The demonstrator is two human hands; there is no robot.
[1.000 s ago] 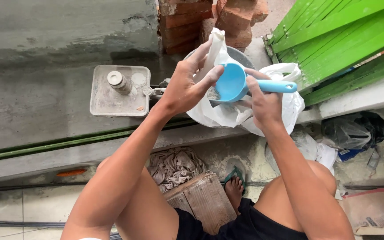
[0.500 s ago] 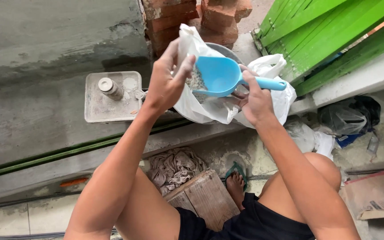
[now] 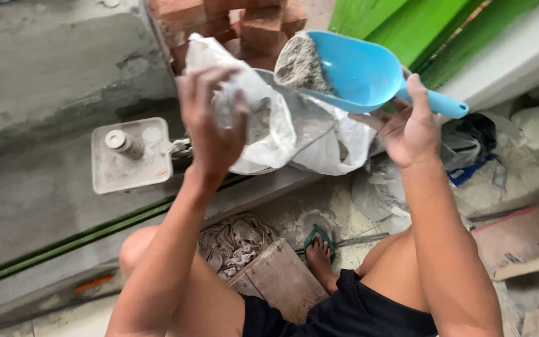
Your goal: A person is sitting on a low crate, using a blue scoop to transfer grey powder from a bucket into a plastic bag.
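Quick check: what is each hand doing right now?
Left hand: closed on the edge of the white plastic bag.
Right hand: closed on the handle of the blue scoop, which carries grey powder.

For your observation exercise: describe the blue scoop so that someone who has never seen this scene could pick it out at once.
Start at the red brick stack at the top. Just below it slumps a white plastic bag. Raised over the bag in the right hand is the scoop: the only bright blue thing there, with grey powder heaped at its front.
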